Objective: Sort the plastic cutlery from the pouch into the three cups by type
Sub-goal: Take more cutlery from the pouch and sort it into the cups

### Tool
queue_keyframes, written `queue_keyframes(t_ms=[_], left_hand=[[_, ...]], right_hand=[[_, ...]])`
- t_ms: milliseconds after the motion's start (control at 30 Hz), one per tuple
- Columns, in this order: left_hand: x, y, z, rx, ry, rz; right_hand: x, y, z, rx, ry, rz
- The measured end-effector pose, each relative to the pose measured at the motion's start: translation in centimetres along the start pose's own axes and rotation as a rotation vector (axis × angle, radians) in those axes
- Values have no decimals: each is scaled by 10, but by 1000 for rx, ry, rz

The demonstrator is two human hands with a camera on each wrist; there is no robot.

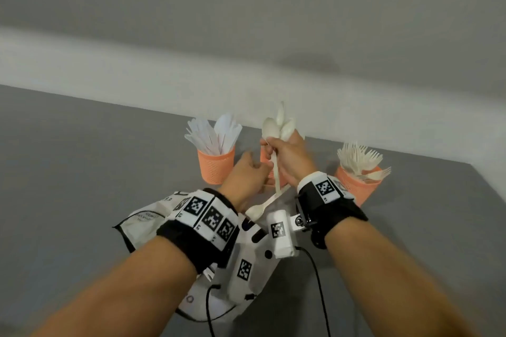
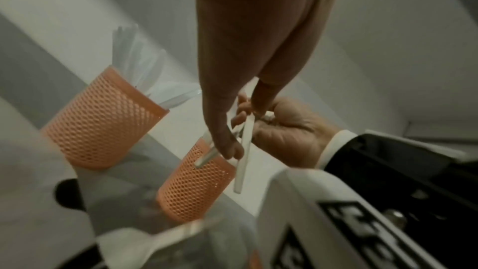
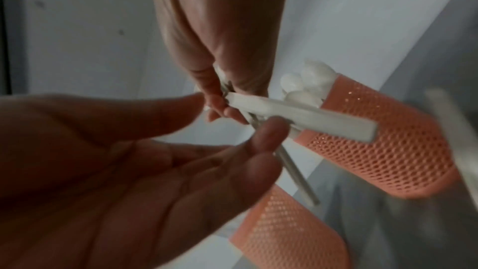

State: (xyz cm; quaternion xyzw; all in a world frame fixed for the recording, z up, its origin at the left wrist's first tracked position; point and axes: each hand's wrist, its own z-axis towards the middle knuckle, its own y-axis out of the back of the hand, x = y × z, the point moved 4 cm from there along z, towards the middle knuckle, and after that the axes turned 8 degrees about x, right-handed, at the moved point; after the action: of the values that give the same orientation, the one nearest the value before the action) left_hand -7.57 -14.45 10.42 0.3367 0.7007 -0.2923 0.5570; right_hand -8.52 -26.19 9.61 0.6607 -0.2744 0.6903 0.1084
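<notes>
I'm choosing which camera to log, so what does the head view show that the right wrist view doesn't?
Head view only: the fork cup, the knife cup's contents, the pouch and both wristbands. Right wrist view only: the left hand seen palm-side with relaxed fingers, and the spoon cup's mesh close up. Both show the right hand gripping spoons by the handles over the spoon cup.
</notes>
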Motion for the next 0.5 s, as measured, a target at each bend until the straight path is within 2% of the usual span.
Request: queue_keyframes(t_ms=[100,200,333,433,500], left_hand=[[11,11,8,10,101,207],[20,21,7,33,124,224],[17,32,2,5,48,134],[12,43,-9,-40,-7,43],[12,51,-19,-39,-33,57]], right_hand=[[-3,7,-3,12,70,-123],[4,25,-7,127,96,-410],[-19,40,-7,375,-91,-816],[-50,45,2,326,-174,-1269],[-72,45,3,338,-247,-1444]])
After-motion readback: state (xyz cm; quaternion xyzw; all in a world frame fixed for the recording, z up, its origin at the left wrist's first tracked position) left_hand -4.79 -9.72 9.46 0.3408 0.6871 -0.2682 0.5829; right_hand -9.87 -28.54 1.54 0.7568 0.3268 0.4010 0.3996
